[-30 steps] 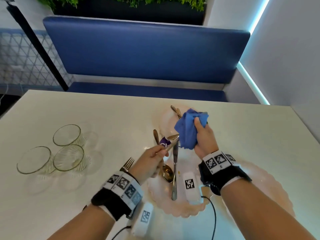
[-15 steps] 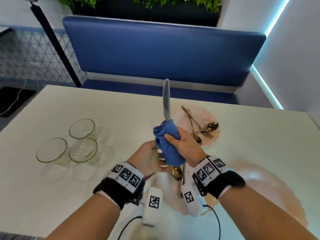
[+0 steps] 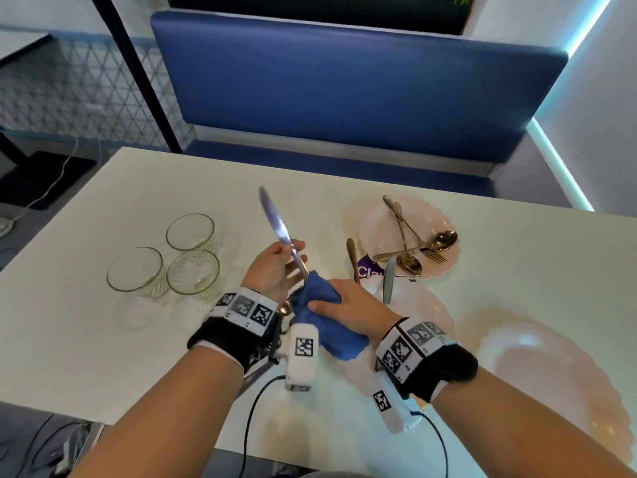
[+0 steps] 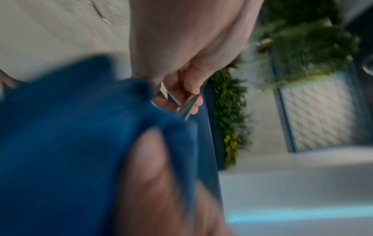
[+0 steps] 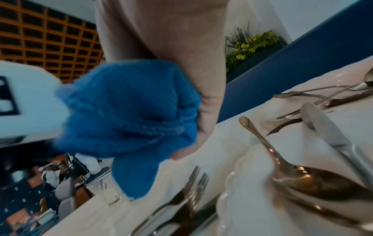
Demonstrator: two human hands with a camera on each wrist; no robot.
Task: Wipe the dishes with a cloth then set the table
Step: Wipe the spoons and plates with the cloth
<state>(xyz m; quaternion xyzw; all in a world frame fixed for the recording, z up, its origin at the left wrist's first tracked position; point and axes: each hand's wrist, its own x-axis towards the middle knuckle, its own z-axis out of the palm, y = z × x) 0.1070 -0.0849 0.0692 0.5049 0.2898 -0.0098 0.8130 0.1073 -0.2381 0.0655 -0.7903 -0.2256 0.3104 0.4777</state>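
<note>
text: white letters "Cla", the rest hidden | on: purple label (image 3: 368, 271) between the plates | other readable text: none

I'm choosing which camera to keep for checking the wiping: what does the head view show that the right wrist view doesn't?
Only the head view shows the left hand pinching the raised knife and the three glasses. Only the right wrist view shows two forks beside the near plate. Both show the right hand gripping the blue cloth, and the spoon.
</note>
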